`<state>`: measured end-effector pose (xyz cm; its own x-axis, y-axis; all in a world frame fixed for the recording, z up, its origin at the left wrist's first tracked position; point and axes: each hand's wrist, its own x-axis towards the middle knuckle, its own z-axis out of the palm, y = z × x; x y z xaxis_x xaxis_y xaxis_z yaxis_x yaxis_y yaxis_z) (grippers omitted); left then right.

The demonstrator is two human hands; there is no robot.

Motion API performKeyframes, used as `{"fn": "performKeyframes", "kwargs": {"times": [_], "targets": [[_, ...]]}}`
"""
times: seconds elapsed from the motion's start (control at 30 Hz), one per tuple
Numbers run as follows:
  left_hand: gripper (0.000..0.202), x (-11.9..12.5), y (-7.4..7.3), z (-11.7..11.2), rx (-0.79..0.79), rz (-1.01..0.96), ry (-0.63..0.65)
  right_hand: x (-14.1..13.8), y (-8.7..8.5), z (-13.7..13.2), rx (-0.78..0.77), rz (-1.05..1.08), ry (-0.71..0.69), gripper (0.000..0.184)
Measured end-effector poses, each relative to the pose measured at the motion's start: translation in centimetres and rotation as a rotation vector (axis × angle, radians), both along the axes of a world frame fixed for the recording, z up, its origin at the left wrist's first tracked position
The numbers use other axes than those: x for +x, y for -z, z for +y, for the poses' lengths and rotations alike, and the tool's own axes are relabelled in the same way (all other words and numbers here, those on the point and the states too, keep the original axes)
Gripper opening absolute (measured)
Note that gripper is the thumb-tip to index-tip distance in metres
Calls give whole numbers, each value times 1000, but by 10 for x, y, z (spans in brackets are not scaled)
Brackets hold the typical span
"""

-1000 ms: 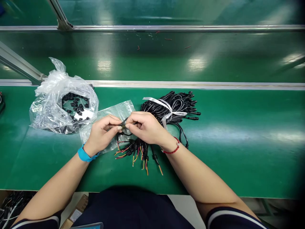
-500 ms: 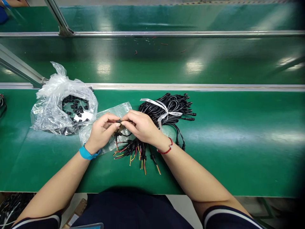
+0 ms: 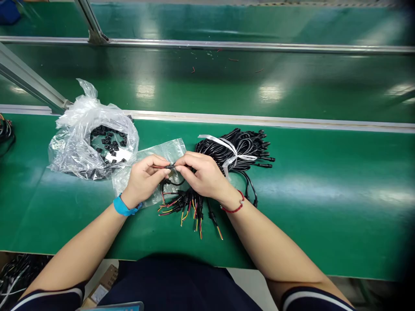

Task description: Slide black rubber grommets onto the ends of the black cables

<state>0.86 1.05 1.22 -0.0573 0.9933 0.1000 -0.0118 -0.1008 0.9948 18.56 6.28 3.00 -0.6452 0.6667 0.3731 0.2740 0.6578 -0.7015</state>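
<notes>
My left hand [image 3: 145,178] pinches the wire end of a black cable [image 3: 171,166] between thumb and fingers. Close beside it, my right hand [image 3: 202,172] grips the same cable, fingertips almost meeting the left ones. A small black piece sits on the cable between the hands; its exact form is too small to tell. Under and right of my hands lies a bundle of black cables [image 3: 220,149], bound with a white tie [image 3: 235,152]. Their stripped ends, with red, yellow and black wires [image 3: 197,222], fan out toward me. A flat clear plastic bag [image 3: 162,151] lies beneath my hands.
To the left, an open clear bag [image 3: 73,138] holds many small black parts [image 3: 112,142] and a white slip. A metal rail [image 3: 259,121] runs behind the green table [image 3: 324,207], with a slanting metal post [image 3: 32,77] at left. More cables [image 3: 5,131] lie at the far left edge.
The whole view has shifted and tilted slightly, so things appear a little further right. Both hands keep their pinch on the cable; the small black piece between them looks slightly differently placed.
</notes>
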Motion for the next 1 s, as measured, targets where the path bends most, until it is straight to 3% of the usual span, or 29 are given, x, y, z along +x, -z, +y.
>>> {"fn": "performKeyframes", "kwargs": {"times": [0.33, 0.57, 0.8, 1.0], "targets": [[10, 8, 4, 2, -9, 138, -33, -3, 5, 1, 51, -115, 32, 17], [12, 3, 2, 1, 40, 200, -79, 0, 4, 0, 58, -53, 52, 11], [9, 2, 9, 2, 86, 222, -30, -1, 6, 0, 52, -67, 39, 13], [3, 6, 13, 0, 154, 435, -54, -2, 8, 0, 61, -199, 63, 17]]}}
